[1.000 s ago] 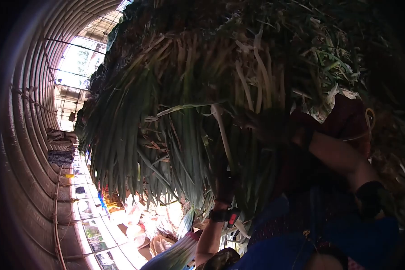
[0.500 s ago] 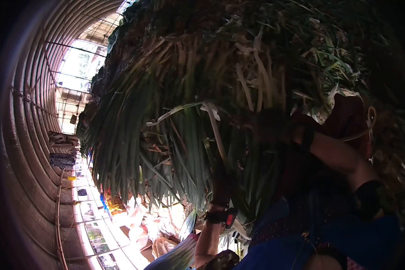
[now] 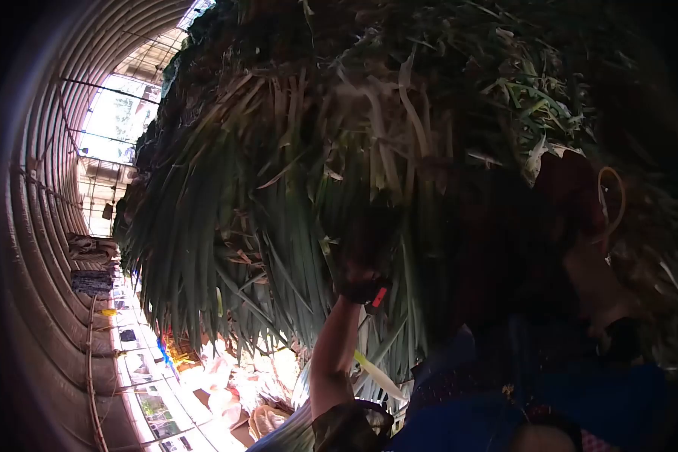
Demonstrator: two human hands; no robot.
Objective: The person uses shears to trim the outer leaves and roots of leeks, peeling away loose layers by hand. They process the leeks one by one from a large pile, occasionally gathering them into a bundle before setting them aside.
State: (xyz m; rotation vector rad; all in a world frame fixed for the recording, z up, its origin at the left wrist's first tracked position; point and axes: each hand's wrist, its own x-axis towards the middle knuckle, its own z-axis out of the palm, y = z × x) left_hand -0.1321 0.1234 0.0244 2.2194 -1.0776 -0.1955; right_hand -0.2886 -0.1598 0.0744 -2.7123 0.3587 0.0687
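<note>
A large pile of green onions, long green leaves with paler stalks, fills the middle of the head view. My left hand, in what looks like a dark glove, reaches up against the hanging leaves. A dark band with a red patch circles that wrist. Deep shadow hides its fingers, so their closure cannot be made out. My right forearm shows at the right, close to my body, and the hand beyond it is lost in darkness. One pale, loose stalk lies below my left wrist.
A ribbed, curved roof or wall with metal bars runs along the left. Bright wrappings or bags lie at the lower left. A yellowish loop hangs at the right. Blue clothing covers my lap.
My left hand has moved up, further into the leaves. My right hand has drawn back from the onions toward the right. The pale bent stalk that crossed the leaves is no longer there.
</note>
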